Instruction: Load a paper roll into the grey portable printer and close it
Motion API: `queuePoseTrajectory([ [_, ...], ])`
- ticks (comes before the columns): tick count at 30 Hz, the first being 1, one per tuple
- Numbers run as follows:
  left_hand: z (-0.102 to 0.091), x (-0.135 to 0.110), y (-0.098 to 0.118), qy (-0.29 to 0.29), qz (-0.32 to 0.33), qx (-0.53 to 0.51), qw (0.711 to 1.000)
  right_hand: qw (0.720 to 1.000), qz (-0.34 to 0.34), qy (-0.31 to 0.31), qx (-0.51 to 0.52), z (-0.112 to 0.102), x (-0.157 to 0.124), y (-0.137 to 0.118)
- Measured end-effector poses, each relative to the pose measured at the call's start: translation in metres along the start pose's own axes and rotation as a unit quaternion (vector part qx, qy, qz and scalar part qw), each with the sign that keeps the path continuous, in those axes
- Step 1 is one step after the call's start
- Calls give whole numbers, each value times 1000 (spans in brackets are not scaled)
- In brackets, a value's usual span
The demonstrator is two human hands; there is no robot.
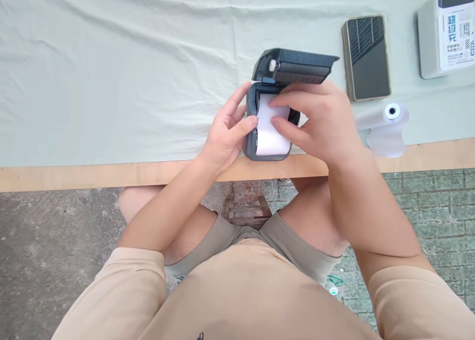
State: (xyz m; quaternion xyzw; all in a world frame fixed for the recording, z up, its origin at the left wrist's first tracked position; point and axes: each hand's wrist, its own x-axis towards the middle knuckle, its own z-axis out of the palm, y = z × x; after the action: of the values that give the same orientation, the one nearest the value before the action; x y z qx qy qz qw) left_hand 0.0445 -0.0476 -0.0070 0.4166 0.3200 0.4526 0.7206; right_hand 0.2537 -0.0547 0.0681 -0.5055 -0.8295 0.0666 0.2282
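A small dark portable printer (251, 149) sits at the table's front edge with its hinged lid (302, 68) raised. Inside its compartment lies a white paper roll (273, 139), whose paper spreads toward the front rim. My left hand (232, 129) is closed around the printer's left side, thumb over the rim at the paper's edge. From the right, my right hand (319, 117) reaches in under the lid. Its thumb and index fingertip press on the paper, close together; the other fingers are partly hidden behind the lid and hand.
Right of the printer lies a second paper roll (382, 117), partly unwound. Behind it are a dark-screened phone (371, 68) and a white box-shaped device (430, 43) with blue print. A pale green cloth (129, 82) covers the table up to its wooden front edge (92, 175).
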Motion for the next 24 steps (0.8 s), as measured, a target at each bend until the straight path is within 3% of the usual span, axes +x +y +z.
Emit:
queuePoseTrajectory([
  [7, 0, -3, -9, -5, 14, 55, 998, 988, 35, -112, -104, -17, 4, -6],
  [13, 5, -6, -6, 14, 10, 60, 998, 977, 64, -189, -72, -22, 20, -16],
  [16, 6, -5, -4, 24, 10, 51, 998, 984, 69, -144, 83, -39, 9, -20],
  [19, 5, -4, -4, 39, 4, 44, 998, 959, 133, -20, 248, -50, -16, -15],
  [22, 3, -4, -3, 40, -7, 33, 999, 951, 199, 106, 210, -43, -39, 6],
  [24, 3, -4, -1, 36, -7, 25, 999, 955, 231, 103, 156, -33, -50, 23],
])
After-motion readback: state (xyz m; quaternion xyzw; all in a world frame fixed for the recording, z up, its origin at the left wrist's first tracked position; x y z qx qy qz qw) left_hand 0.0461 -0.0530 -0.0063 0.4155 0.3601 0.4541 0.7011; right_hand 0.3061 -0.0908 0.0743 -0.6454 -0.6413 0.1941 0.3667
